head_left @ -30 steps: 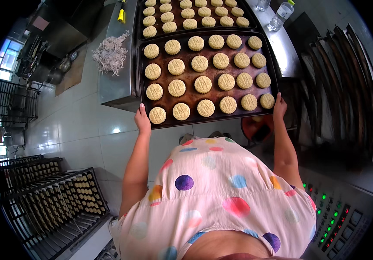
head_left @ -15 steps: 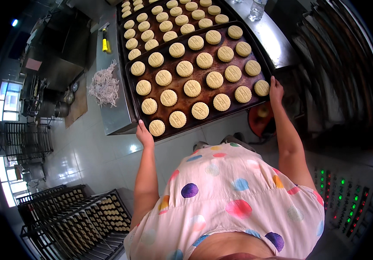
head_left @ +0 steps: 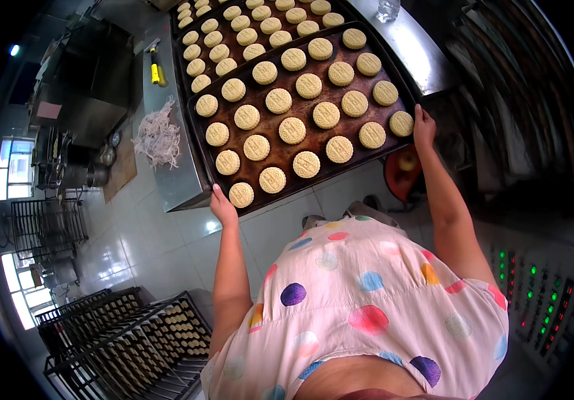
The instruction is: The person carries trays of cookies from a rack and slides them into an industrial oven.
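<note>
A dark baking tray carries rows of round pale pastries with scalloped edges and stamped tops. My left hand grips its near left corner, thumb on the rim. At the tray's right edge, my right hand is closed round the rim near the front corner. The fingers of both hands are partly hidden under the tray. Beyond it, a second tray with more such pastries lies on the steel table, and the held tray's far edge meets or overlaps it.
Left of the trays lie a heap of whitish shreds or strings and a yellow-handled tool. A clear bottle stands at the back right. A red basin is below the right corner. Racks of filled trays stand lower left; a lit control panel is at right.
The held tray's right side has shifted a little farther away along with my right hand. My left hand keeps its corner. The whole view has turned slightly.
</note>
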A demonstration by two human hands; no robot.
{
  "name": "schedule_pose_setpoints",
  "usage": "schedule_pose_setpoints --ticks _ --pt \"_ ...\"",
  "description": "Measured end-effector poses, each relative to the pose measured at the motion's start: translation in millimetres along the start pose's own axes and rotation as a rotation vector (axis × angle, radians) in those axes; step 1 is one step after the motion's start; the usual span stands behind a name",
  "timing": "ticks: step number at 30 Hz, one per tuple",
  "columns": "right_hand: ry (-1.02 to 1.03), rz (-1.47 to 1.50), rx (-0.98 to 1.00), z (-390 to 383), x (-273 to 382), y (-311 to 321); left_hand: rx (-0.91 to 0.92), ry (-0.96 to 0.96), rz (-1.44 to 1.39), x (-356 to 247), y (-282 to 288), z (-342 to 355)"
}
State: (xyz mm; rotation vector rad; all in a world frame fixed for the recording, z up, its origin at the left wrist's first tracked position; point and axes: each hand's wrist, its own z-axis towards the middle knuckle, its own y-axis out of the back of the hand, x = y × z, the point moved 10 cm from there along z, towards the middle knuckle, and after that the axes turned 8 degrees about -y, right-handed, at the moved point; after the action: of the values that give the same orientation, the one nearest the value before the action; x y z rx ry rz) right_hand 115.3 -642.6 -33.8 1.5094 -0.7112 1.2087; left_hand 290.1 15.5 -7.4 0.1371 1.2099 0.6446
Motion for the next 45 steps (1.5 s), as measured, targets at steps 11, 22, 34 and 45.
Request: schedule_pose_setpoints --ticks 11,22,34,45 --pt "-0.004 0.004 0.006 2.7 -3.6 -2.2 0.001 -0.024 0.097 12.5 -0.9 6.7" --pt "-0.024 -0.049 -0.015 -4.7 3.4 3.1 0.026 -0.015 0.11 8.5 -1.0 4.2" --pt "-0.02 -0.053 -0.017 -4.3 3.9 3.1 0.038 -0.038 0.127 9.2 -3.1 5.8" --pt "-0.028 -0.026 -0.019 -6.8 4.7 4.7 0.036 -0.03 0.14 11.1 -2.9 6.4"
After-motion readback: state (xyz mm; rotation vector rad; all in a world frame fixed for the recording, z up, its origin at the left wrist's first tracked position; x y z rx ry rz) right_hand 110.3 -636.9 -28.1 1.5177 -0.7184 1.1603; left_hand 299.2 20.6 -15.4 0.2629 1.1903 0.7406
